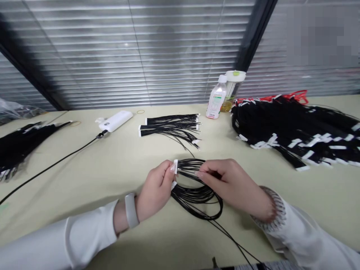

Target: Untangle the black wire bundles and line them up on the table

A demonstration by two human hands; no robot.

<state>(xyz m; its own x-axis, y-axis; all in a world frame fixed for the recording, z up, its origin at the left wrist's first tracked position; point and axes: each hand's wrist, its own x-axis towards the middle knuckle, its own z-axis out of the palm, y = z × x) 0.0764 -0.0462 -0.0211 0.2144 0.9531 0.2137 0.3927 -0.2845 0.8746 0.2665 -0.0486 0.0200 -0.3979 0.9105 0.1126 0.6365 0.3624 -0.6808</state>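
My left hand is closed on a white connector at one end of a black wire harness. The harness bends round in a loop to the right, and a second white end shows just below my left fingers. With thumb and forefinger pinched, my right hand grips black wire close to the connector; the exact strand is partly hidden by the fingers. A few loose wires trail from the loop toward the lower right edge of the table.
Several short black harnesses lie behind my hands. A large pile of harnesses fills the right, another pile the left. A white power bank with a black cable, a bottle and a lidded cup stand near the blinds.
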